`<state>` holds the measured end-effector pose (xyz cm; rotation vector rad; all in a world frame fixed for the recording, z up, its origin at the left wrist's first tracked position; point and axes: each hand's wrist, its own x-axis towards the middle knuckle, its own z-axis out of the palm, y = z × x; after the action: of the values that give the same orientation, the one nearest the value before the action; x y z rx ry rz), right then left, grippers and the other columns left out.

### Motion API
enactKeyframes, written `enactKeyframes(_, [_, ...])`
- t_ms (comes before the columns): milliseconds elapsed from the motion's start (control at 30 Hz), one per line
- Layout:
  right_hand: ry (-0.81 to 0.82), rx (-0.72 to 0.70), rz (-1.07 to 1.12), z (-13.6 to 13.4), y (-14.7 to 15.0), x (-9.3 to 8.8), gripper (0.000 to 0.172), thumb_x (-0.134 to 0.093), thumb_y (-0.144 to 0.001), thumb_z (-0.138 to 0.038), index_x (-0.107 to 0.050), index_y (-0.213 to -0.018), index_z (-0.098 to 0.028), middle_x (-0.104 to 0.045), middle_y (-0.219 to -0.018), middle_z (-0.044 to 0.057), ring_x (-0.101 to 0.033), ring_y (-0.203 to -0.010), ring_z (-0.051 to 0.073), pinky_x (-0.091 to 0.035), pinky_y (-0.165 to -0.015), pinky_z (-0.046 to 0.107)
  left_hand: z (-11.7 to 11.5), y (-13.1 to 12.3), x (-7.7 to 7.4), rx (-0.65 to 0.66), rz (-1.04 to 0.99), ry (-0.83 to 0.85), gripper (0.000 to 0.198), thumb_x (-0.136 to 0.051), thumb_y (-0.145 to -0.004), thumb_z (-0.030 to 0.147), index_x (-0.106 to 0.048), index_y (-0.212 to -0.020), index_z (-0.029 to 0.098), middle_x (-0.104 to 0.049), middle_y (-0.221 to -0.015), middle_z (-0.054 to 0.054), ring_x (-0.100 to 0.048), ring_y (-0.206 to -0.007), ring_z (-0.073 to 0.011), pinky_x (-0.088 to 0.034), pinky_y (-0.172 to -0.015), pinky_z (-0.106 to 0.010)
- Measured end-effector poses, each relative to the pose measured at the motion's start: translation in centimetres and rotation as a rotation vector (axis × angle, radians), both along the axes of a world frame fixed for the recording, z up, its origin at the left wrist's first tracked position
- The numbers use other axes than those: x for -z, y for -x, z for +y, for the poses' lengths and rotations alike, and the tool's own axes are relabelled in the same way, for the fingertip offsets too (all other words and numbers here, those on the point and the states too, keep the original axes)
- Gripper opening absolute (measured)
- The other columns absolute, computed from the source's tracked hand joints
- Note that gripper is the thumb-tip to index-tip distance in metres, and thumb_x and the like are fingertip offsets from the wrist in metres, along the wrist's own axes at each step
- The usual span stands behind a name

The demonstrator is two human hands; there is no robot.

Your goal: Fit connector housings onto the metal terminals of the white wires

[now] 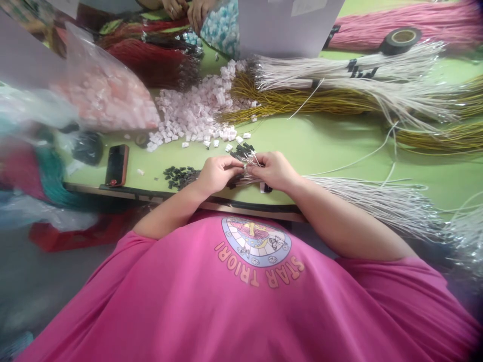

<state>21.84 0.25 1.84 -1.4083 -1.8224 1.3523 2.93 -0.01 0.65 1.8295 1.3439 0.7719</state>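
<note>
Wires stretch from the right along the tabletop to where your two hands meet. Your right hand has its fingers pinched on a few of them; the fingers of your left hand nearly meet beside it, but you cannot tell whether they grip anything. Black pieces lie just beside your left wrist. Farther off, a clear bag holds pale and orange pieces, next to a loose white heap. A second bag contains blue-and-white pieces, a co-worker's hand at its edge. Low on the left sits a red bin, its contents unclear.
</note>
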Motion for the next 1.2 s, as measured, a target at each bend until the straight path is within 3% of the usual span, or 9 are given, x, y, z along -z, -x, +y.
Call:
enactKeyframes(200, [-0.057,-0.013,-0.029,-0.03,0.12,0.06,0.015,-0.053,-0.073,-0.028,-0.057,-0.067,-0.015,-0.052,-0.052,-0.002,-0.049,-0.047,0.009,-0.035,-0.048,0.021,-0.07,-0.13,0.27,0.070,-0.083,0.029,0.015,-0.069,-0.073,0.024,-0.074,-0.085,0.018,-0.072,-0.083,-0.004,-0.067,-0.075,-0.0154,-0.052,-0.071,-0.027])
enactKeyframes(367, [-0.074,0.019,-0.043,0.00,0.22,0.34,0.017,-0.054,-0.072,-0.029,-0.056,-0.063,-0.015,-0.050,-0.051,-0.003,-0.047,-0.049,0.009,-0.033,-0.049,0.022,-0.26,-0.37,0.45,0.035,-0.048,-0.011,0.013,-0.068,-0.075,0.024,-0.074,-0.085,0.019,-0.073,-0.082,-0.003,-0.066,-0.075,-0.0154,-0.052,-0.071,-0.027])
enactKeyframes(667, [0.047,-0.066,0.013,0.24,-0.28,-0.33,0.018,-0.057,-0.073,-0.031,-0.058,-0.064,-0.016,-0.053,-0.051,-0.002,-0.049,-0.047,0.010,-0.033,-0.044,0.021,-0.40,-0.19,0.44,0.040,0.039,-0.072,0.016,-0.066,-0.077,0.024,-0.073,-0.091,0.020,-0.072,-0.089,-0.004,-0.066,-0.081,-0.0160,-0.052,-0.078,-0.030])
enactKeyframes(900, [0.113,-0.046,0.051,-0.01,0.01,0.09,0.017,-0.055,-0.075,-0.028,-0.049,-0.062,-0.018,-0.046,-0.045,-0.005,-0.048,-0.037,0.009,-0.032,-0.037,0.020,-0.51,-0.43,0.74,0.051,0.011,-0.080,0.013,-0.065,-0.077,0.022,-0.073,-0.086,0.019,-0.072,-0.085,-0.005,-0.067,-0.079,-0.0166,-0.053,-0.076,-0.030])
enactKeyframes(1200, [0.043,-0.030,0.017,0.22,-0.18,0.30,0.027,-0.058,-0.074,-0.037,-0.050,-0.058,-0.017,-0.045,-0.046,-0.005,-0.043,-0.042,0.007,-0.029,-0.041,0.020,-0.31,-0.31,0.63,0.078,0.033,-0.092,0.012,-0.065,-0.078,0.023,-0.073,-0.086,0.020,-0.072,-0.085,-0.004,-0.066,-0.078,-0.0159,-0.052,-0.074,-0.028])
